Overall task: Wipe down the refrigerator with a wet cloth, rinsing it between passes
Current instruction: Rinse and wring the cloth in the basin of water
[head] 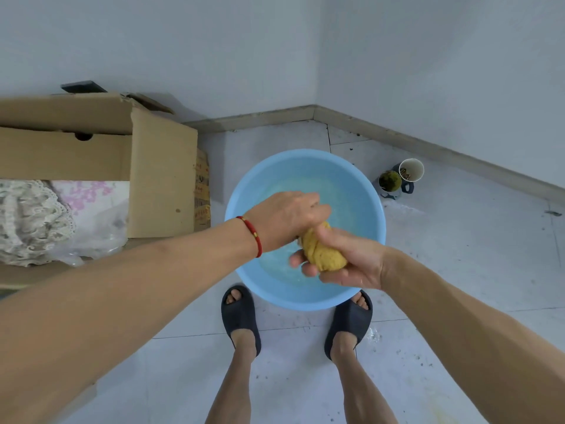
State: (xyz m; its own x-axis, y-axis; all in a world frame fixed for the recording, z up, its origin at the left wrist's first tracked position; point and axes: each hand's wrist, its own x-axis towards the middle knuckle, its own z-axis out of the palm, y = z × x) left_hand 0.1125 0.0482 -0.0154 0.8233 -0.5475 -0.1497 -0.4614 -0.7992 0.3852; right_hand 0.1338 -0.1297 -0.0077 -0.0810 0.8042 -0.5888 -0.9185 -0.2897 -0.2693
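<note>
Both hands over the basin [244, 191], clamped on one yellow cloth [322, 250] bunched into a thick roll. Left hand [287, 220] grips the upper end from above, knuckles up, fingers curled under and out of sight; red string bracelet [255, 235] on that wrist. Right hand [345, 260] grips the lower end from below, palm up, fingers wrapped round the roll, fingertips showing on its left side. Hands touching or nearly so at mid-cloth. Cloth held above the water, not in it. Basin light blue, round, on the tiled floor [458, 270], shallow water inside; the hands and cloth cover its near middle. Two feet in dark slides [241, 316] planted at the basin's near rim, one each side. Left of basin: open cardboard box [162, 175], its flap standing just beside the rim; lace and floral fabric [36, 215] inside, with clear plastic. Right of basin, near but apart: two cups [400, 177] close together, one white, one holding something green. Dark specks scattered on the tiles. Room corner and baseboard [315, 113] behind.
</note>
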